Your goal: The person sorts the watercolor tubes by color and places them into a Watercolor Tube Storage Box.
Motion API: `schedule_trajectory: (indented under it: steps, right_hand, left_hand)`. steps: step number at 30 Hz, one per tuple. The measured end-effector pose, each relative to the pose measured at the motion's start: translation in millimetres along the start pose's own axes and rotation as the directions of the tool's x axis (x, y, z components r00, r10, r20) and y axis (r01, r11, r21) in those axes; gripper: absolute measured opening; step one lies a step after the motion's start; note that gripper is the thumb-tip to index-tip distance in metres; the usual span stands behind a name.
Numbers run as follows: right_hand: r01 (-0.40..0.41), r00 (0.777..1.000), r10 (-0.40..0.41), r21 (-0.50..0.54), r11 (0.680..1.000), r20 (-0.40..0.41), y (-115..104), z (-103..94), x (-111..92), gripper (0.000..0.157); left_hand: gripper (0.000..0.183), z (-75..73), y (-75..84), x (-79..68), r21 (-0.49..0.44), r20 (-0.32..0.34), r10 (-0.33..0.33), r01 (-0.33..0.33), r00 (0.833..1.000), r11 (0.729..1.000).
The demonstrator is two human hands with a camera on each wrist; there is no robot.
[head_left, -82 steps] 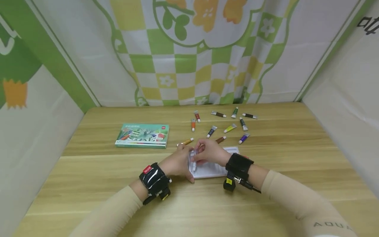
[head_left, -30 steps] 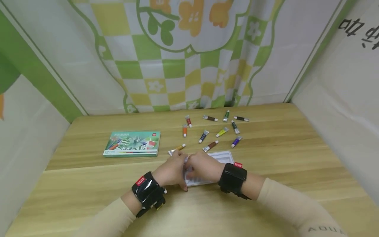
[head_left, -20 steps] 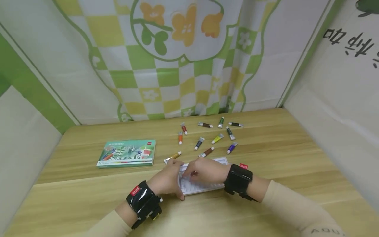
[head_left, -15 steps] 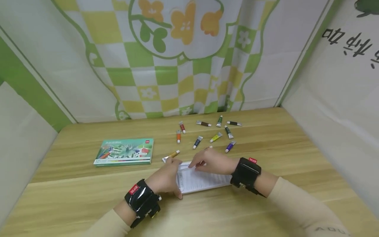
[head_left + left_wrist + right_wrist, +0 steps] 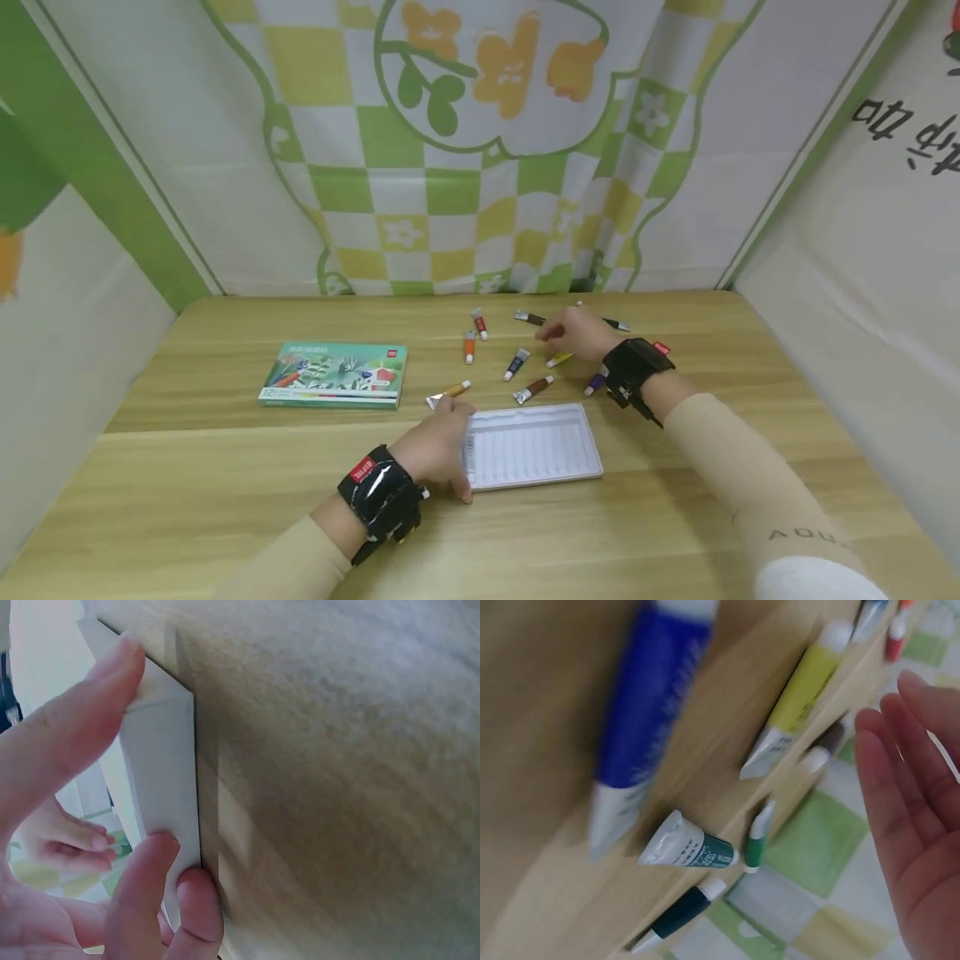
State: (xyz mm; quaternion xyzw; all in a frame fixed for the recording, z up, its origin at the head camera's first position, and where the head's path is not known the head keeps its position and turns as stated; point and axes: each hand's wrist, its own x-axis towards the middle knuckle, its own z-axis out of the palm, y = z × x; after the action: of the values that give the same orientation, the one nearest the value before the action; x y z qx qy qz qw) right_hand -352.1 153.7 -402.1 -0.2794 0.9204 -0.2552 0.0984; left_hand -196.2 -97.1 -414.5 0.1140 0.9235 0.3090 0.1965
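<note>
My left hand [image 5: 437,446] grips the left end of a white slotted plastic tray [image 5: 536,450]. The left wrist view shows its thumb on one side of the tray wall [image 5: 161,765] and curled fingers on another. A pale tube-like shape [image 5: 470,458] lies in the leftmost slot, partly behind that hand. My right hand [image 5: 579,335] hovers among the scattered paint tubes, holding nothing, its fingers fairly straight in the right wrist view. Nearest it are a yellow paint tube [image 5: 802,690], a dark brown tube [image 5: 532,318] and a green tube [image 5: 757,838].
More paint tubes lie behind the tray: brown [image 5: 534,390], ochre [image 5: 450,393], navy [image 5: 517,365], orange [image 5: 469,348], red [image 5: 480,325] and purple [image 5: 596,383]. A green paint box [image 5: 333,377] lies to the left. A patterned curtain [image 5: 450,192] hangs behind the wooden table [image 5: 600,542].
My right hand, which held a white-capped tube at the tray's left slot, has let go and moved up and right over the tubes. My left hand stays on the tray. The head view has shifted.
</note>
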Motion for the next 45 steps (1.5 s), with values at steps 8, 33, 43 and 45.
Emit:
schedule_trajectory:
  steps: [8,33,43,45]
  right_hand:
    - [-0.067,0.997,0.061,-0.129,0.989,-0.052,18,17.5,49,0.031]
    - [0.058,0.998,-0.053,0.170,0.984,-0.033,-32,17.9,1,0.042]
    - [-0.143,0.990,0.103,0.752,0.643,0.099,-64,55.1,-54,0.033]
    - [-0.194,0.980,0.147,0.803,0.563,0.134,-70,60.7,-61,0.035]
  left_hand:
    - [0.117,6.5,-3.0,0.6,0.018,0.016,-0.013,0.013,1.000,1.000]
    - [0.119,-1.8,-1.7,6.6,0.066,0.030,-0.003,0.001,1.000,0.998]
    - [0.119,-2.4,-7.2,5.6,0.036,0.029,0.022,-0.023,0.999,0.999]
    - [0.119,-2.2,-7.2,5.2,0.034,0.037,0.027,-0.029,0.999,0.999]
